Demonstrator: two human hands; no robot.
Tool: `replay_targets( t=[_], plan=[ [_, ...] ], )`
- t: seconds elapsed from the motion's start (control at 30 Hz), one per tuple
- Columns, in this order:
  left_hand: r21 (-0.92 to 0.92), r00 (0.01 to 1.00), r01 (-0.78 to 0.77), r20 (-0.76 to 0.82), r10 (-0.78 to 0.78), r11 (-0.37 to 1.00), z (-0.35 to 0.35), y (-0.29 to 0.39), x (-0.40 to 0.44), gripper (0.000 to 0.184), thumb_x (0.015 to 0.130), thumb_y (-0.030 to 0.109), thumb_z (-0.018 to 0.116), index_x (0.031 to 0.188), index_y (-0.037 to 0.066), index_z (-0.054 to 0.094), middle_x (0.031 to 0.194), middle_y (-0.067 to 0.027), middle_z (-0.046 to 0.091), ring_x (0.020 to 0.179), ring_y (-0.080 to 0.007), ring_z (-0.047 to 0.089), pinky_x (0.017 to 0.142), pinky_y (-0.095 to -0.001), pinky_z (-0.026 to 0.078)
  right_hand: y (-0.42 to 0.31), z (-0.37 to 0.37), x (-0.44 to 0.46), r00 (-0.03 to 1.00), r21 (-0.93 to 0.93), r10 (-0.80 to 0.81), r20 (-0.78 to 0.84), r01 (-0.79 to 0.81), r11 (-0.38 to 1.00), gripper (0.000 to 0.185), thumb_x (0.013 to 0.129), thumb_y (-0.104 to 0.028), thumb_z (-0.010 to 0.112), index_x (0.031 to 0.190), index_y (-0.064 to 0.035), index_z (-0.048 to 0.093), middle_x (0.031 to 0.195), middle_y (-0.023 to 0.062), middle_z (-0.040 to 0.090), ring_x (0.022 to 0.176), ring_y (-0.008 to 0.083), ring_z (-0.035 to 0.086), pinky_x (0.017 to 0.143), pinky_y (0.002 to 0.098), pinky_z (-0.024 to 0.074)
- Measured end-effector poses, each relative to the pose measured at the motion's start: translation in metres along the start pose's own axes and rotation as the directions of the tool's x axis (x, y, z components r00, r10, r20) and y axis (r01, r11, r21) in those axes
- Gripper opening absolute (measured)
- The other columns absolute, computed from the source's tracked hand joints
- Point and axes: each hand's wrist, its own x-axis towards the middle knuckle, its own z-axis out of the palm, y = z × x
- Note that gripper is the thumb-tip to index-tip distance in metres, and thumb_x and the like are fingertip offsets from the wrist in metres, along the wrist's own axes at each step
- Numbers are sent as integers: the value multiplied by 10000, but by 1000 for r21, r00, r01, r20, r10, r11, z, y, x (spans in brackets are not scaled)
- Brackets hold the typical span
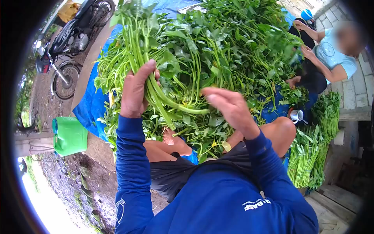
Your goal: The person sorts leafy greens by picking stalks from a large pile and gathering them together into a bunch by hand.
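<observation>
My left hand (136, 91) is closed around a bunch of long green leafy stems (134, 43), which look like water spinach. Their leafy tops point away from me, and the cut ends hang below the fist. One thick stem bends to the right under my right hand (230, 105). That hand is blurred by motion, its fingers stretched toward the left, with nothing visible in them. Beneath both hands spreads a large heap of the same loose greens (233, 50), partly covering my bare feet.
A blue tarp (87, 113) lies under the heap. To the left are a green jerrycan (70, 134) and a motorcycle (70, 43). Bundled greens (307, 160) and a white mug (297, 115) are on the right. Another person (331, 54) sits at the heap's right side, hands at the greens.
</observation>
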Motion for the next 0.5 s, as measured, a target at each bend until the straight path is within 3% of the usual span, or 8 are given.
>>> replay_targets(
  t=[0.03, 0.1, 0.2, 0.3, 0.33, 0.43, 0.47, 0.5],
  plan=[
    [33, 1000, 3, 12, -3, 999, 9, -2, -4, 217, 991, 270, 776, 1042, 82, 682, 814, -21, 704, 642, -101, 654, 587, -239, 547, -17, 7, 2, 968, -17, 130, 213, -129, 991, 382, 1040, -186, 640, 1351, 29, 699, 1143, 98, 779, 993, 146, 713, 895, 291, 572],
    [29, 999, -11, 42, 10, 1000, 17, -5, -5, 208, 1000, 263, 766, 1047, 81, 678, 828, -15, 694, 657, -91, 647, 592, -221, 542, -36, 19, 7, 826, -135, 300, 477, -268, 954, 384, 1036, -213, 658, 1334, 23, 708, 1051, 64, 780, 882, 108, 712, 792, 255, 579],
    [-1, 997, 26, 77, -25, 1000, 12, -3, -7, 191, 1024, 274, 739, 1030, 91, 681, 848, -26, 700, 666, -85, 646, 604, -209, 545, -10, 26, 14, 812, -26, 377, 445, -409, 912, 355, 1033, -210, 658, 1299, 17, 719, 958, 32, 760, 781, 77, 689, 703, 225, 560],
    [-14, 995, 56, 80, -54, 998, 12, 1, -12, 215, 1013, 262, 746, 1060, 63, 677, 834, -40, 699, 666, -127, 674, 616, -255, 574, -9, 27, 19, 827, 44, 410, 384, -460, 887, 332, 1032, -198, 654, 1280, 13, 715, 898, 18, 733, 741, 52, 649, 663, 214, 541],
    [-5, 993, 46, 111, -45, 999, 11, 0, -13, 217, 1015, 265, 744, 1057, 64, 675, 831, -39, 697, 665, -129, 673, 614, -258, 573, -10, 25, 22, 810, 56, 452, 374, -506, 861, 292, 1005, -199, 653, 1186, 9, 750, 839, 8, 713, 703, 69, 633, 625, 257, 533],
    [34, 989, 4, 150, -9, 999, 10, -4, -14, 220, 1018, 273, 740, 1045, 66, 670, 821, -35, 689, 665, -128, 670, 610, -264, 567, -8, 21, 37, 879, -292, 302, 369, -199, 935, 264, 969, -211, 641, 1055, -3, 777, 785, 26, 719, 679, 86, 640, 597, 315, 520],
    [62, 991, -8, 133, 0, 998, 12, -6, -14, 221, 1018, 275, 739, 1038, 67, 668, 817, -33, 686, 665, -125, 667, 609, -264, 564, -11, 24, 36, 896, -348, 247, 368, -114, 931, 268, 911, -218, 625, 957, 2, 771, 746, 108, 727, 631, 199, 656, 612, 405, 514],
    [87, 993, -22, 120, 11, 996, 15, -8, -13, 222, 1019, 278, 739, 1031, 68, 666, 813, -30, 682, 665, -121, 665, 608, -263, 561, -9, 27, 38, 874, -407, 201, 442, -5, 913, 272, 902, -220, 626, 965, 0, 772, 753, 131, 728, 625, 241, 650, 617, 425, 511]
  ],
)
